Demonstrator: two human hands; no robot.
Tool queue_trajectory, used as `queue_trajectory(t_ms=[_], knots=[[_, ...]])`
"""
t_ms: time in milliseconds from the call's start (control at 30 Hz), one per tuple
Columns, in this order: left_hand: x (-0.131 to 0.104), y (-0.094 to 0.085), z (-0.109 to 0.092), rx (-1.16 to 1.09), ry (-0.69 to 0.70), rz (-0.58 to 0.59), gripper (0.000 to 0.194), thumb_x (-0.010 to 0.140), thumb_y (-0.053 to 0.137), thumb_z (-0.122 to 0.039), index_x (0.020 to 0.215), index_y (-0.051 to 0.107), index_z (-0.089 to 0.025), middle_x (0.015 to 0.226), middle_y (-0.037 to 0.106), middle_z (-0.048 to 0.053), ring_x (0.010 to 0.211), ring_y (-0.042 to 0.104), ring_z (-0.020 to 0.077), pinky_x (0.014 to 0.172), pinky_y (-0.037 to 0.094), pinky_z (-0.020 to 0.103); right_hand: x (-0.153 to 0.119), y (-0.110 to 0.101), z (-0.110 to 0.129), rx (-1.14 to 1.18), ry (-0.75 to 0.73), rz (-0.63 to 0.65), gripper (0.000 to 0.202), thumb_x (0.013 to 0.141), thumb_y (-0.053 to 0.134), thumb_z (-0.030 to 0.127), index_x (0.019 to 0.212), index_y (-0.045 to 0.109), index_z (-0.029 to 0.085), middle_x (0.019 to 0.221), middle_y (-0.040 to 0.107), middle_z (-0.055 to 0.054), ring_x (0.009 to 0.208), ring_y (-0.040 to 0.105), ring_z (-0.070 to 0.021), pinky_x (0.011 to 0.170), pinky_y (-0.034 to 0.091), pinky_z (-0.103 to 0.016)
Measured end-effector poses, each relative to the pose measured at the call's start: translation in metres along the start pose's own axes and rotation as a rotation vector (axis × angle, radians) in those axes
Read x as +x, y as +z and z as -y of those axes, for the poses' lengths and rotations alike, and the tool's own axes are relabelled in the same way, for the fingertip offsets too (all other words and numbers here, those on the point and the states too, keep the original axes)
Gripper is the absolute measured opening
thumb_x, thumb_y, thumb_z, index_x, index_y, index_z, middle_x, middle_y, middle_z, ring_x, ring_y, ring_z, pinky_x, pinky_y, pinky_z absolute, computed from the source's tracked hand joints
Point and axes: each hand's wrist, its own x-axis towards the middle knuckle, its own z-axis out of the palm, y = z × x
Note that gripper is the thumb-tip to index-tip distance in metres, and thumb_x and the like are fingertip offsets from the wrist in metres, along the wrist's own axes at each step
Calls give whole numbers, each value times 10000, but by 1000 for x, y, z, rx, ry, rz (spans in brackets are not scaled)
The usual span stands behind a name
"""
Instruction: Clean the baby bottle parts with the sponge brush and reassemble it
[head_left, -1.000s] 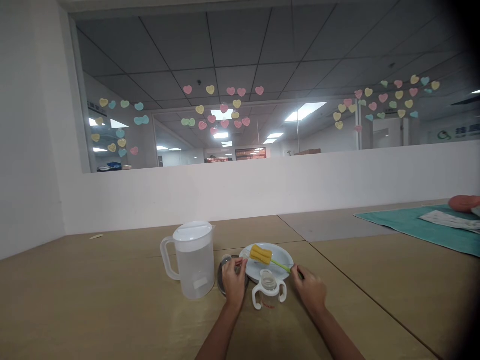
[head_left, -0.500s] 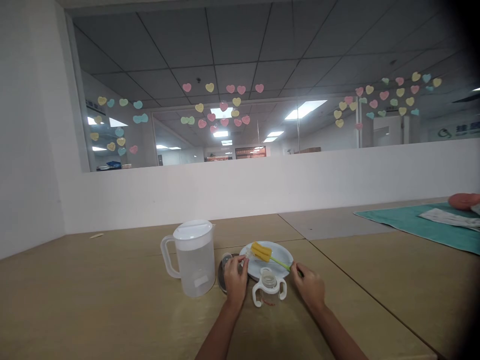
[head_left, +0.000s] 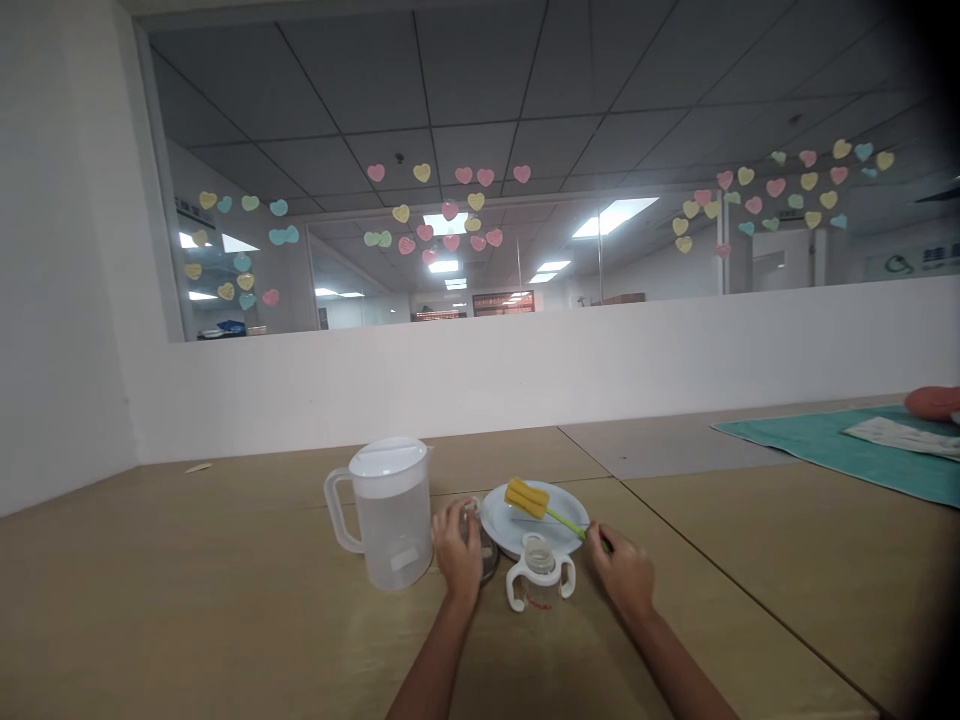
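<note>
My right hand is closed around the green handle of a bottle brush with a yellow sponge head. The sponge head is over a white plate. My left hand is over a dark round dish, its fingers curled and bent downward. A small clear piece shows by those fingertips, but what they grip is mostly hidden. Between my hands stands a clear baby bottle, upright and uncapped, with a white two-handled collar around its neck.
A lidded translucent pitcher stands left of my left hand. At the far right lie a teal cloth, a patterned white cloth and a reddish object. A white wall with a window rises behind the table.
My left hand has moved left, away from the sponge head and over the dark dish, taking the small clear piece from beside the sponge. My right hand still holds the brush in nearly the same place.
</note>
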Motion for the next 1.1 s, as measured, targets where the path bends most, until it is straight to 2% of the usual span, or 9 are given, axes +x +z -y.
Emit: queue_trajectory(t_ms=[67,233,300,567,667,767,867,1000,1100], knots=[[4,-1,5,42,-36,21,258,877,403,-244,990,631,-202,947,636,68,896,579,208,817,448,347,1,0,-1,-18,30,3,558,905,287,452,577,639,168,577,647,-70,460,504,-110,485,216,-234],[4,1,13,297,-11,255,298,806,436,-113,958,672,-215,946,647,73,908,559,226,807,419,343,0,1,-4,-54,18,11,522,901,308,425,611,662,175,577,649,-70,464,504,-112,482,199,-237],[2,2,13,366,-14,313,311,775,453,-79,933,684,-215,928,659,78,897,558,230,791,409,336,1,1,-4,-71,18,15,519,900,308,420,623,672,175,584,650,-76,462,498,-110,479,191,-241],[0,4,17,412,-24,345,302,732,470,-51,891,684,-193,878,659,88,882,565,227,794,398,330,2,-1,-2,-72,24,47,509,897,312,410,629,676,177,595,648,-74,463,486,-105,476,184,-242],[1,4,18,409,-21,343,299,734,473,-59,906,678,-191,926,650,91,911,563,235,812,402,346,2,0,-3,-79,50,54,498,893,319,410,640,681,180,596,650,-72,461,484,-107,472,183,-241],[2,3,10,335,36,334,292,784,452,-92,943,665,-213,1006,641,71,958,561,225,842,406,351,2,1,-3,-90,67,52,511,894,311,416,645,687,176,608,656,-80,456,484,-109,476,175,-251],[2,3,-7,142,189,363,274,844,424,-148,973,651,-232,998,653,47,963,564,207,862,410,350,2,1,-3,-98,88,47,505,892,315,417,657,694,181,619,665,-82,457,490,-115,479,175,-253],[1,8,-26,-68,354,545,260,878,420,-206,976,656,-253,965,675,21,938,577,180,860,419,317,2,1,-3,-98,101,58,476,891,331,401,669,695,190,622,670,-79,464,499,-121,481,179,-248],[0,13,-30,-85,401,661,271,892,410,-246,939,676,-260,893,695,17,886,597,172,828,426,298,2,2,-4,-101,128,76,456,894,348,399,672,691,196,629,671,-75,468,496,-118,484,175,-244]])
